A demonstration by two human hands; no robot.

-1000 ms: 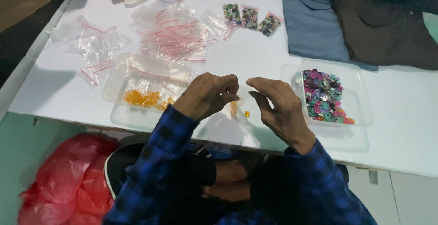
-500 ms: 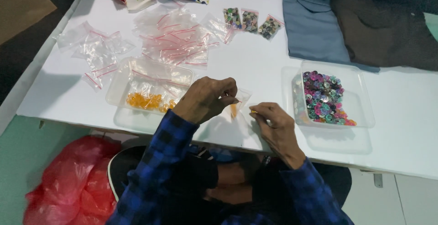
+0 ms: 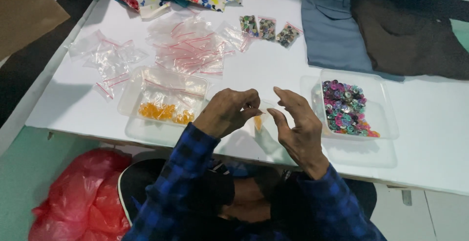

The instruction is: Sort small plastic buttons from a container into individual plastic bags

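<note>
Pinched between the left hand [image 3: 229, 111] and the right hand [image 3: 299, 126] near table centre: a small clear plastic bag [image 3: 260, 120], thin and crinkly (orange bits inside). Left fingertips pressed on its top edge; right fingers spread, thumb and forefinger nipping. At nine o'clock, a clear tray [image 3: 163, 99] of orange beads; at three o'clock, a tub [image 3: 354, 105] of glossy multicoloured sequins.
</note>
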